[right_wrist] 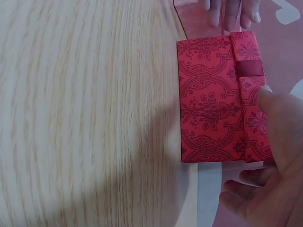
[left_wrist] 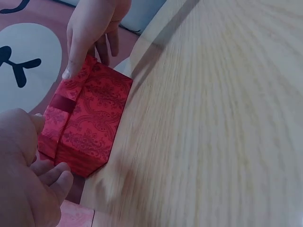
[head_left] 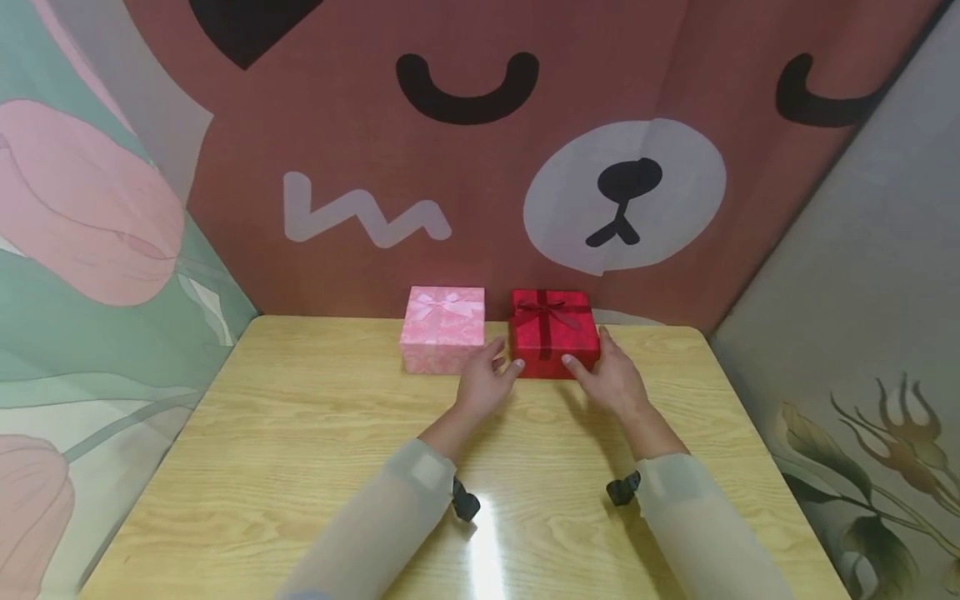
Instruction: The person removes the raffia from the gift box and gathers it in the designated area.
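Observation:
A red gift box [head_left: 555, 333] with a patterned surface and a dark red ribbon bow on its lid sits at the far edge of the table. My left hand [head_left: 483, 382] is at its left end, fingers spread in the gap towards a pink gift box [head_left: 442, 329], thumb near the red box's front corner. At the other end, my right hand [head_left: 615, 379] has its thumb by the lid's front edge, as the right wrist view also shows, with the right fingers [right_wrist: 241, 189] loosely bent beside the end wall. The pink box carries a pale pink bow.
The wooden table [head_left: 300, 450] has light grain and a bright reflection near its front. Right behind both boxes hangs a brown cloth [head_left: 487, 183] with a bear face. Printed panels stand at the left and right. Small black cameras [head_left: 465, 502] are strapped to both wrists.

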`<control>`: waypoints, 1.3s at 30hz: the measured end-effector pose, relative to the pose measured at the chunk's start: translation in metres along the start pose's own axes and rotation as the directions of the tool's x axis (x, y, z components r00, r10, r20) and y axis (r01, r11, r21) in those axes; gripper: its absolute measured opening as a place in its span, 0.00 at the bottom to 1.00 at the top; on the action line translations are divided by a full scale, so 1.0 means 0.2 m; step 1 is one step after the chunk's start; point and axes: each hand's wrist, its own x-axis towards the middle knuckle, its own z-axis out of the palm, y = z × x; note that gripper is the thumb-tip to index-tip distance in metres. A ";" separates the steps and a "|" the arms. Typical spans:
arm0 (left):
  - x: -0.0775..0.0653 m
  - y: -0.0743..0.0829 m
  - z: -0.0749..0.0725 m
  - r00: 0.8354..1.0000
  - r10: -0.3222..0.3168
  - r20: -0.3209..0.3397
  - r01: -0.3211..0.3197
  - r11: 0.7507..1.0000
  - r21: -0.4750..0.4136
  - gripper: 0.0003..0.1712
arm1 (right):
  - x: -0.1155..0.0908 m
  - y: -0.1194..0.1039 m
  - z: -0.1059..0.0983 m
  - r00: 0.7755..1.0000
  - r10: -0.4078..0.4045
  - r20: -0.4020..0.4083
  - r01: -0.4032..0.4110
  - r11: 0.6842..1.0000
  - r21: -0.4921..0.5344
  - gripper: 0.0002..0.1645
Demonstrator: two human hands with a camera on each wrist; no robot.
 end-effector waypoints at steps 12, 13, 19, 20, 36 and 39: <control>0.07 0.01 0.07 1.000 -0.016 -0.016 0.017 0.997 0.078 0.33 | 0.03 0.01 0.01 1.000 0.003 -0.011 -0.003 1.000 -0.004 0.62; 0.07 0.01 0.07 1.000 -0.020 -0.017 0.021 0.996 0.092 0.34 | 0.03 0.01 0.01 1.000 0.003 -0.013 -0.003 1.000 -0.004 0.61; 0.09 0.01 0.09 0.999 -0.036 -0.040 0.042 0.983 0.180 0.32 | 0.03 0.01 0.01 1.000 0.007 -0.018 -0.007 1.000 -0.002 0.59; 0.09 0.01 0.09 0.998 -0.035 -0.046 0.043 0.981 0.187 0.32 | 0.03 0.01 0.01 1.000 0.008 -0.017 -0.008 1.000 -0.003 0.59; 0.10 -0.01 0.12 0.997 -0.015 -0.070 0.029 0.980 0.199 0.30 | 0.02 -0.01 0.02 0.999 0.026 -0.018 -0.026 1.000 0.008 0.57; 0.09 -0.02 0.11 0.997 -0.011 -0.076 0.025 0.981 0.191 0.29 | 0.01 -0.02 0.02 0.999 0.025 -0.024 -0.025 1.000 0.005 0.57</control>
